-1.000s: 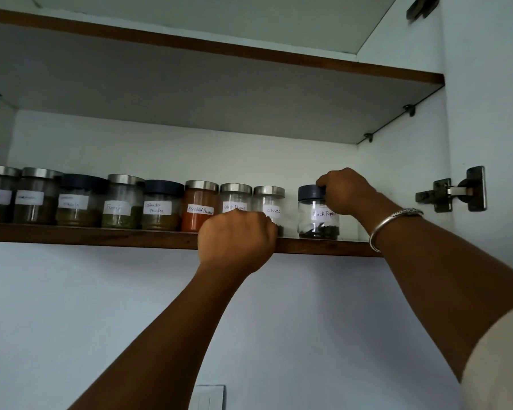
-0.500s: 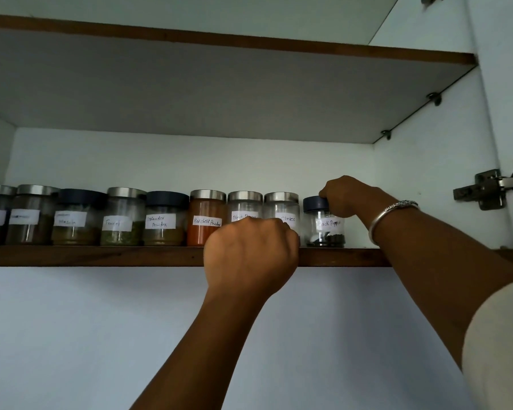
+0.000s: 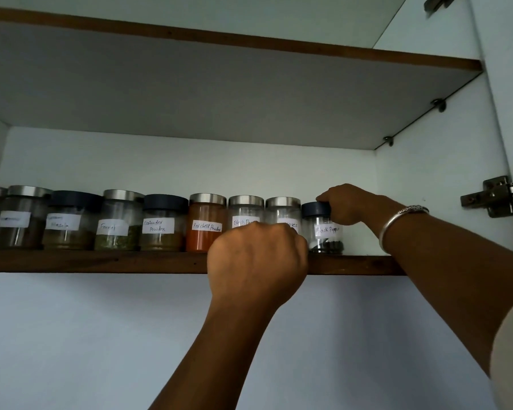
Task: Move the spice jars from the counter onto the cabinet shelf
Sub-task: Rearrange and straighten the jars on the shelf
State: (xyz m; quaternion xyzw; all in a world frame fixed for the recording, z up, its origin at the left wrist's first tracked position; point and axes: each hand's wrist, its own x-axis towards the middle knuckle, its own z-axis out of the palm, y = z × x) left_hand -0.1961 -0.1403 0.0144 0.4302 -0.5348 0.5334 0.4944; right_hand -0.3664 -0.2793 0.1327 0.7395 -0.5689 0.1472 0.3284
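A row of several labelled glass spice jars stands on the brown-edged cabinet shelf (image 3: 101, 262). At its right end is the black pepper jar (image 3: 323, 235) with a dark lid; my right hand (image 3: 348, 204) grips that lid from the right. The jar stands upright on the shelf, close against the cloves jar (image 3: 282, 211). My left hand (image 3: 256, 263) is curled over the shelf's front edge, its fingers hidden, covering the lower parts of the cloves jar and another jar (image 3: 245, 213). The red chilli powder jar (image 3: 205, 223) is just left of it.
An upper shelf (image 3: 249, 93) hangs low over the jars. The cabinet's right side wall (image 3: 433, 187) stands right of the black pepper jar, with a metal door hinge (image 3: 492, 196) further right. White wall lies below the shelf.
The black pepper jar has slid left with my right hand, closing the gap to the cloves jar. My left hand stays on the shelf edge. The view has shifted.
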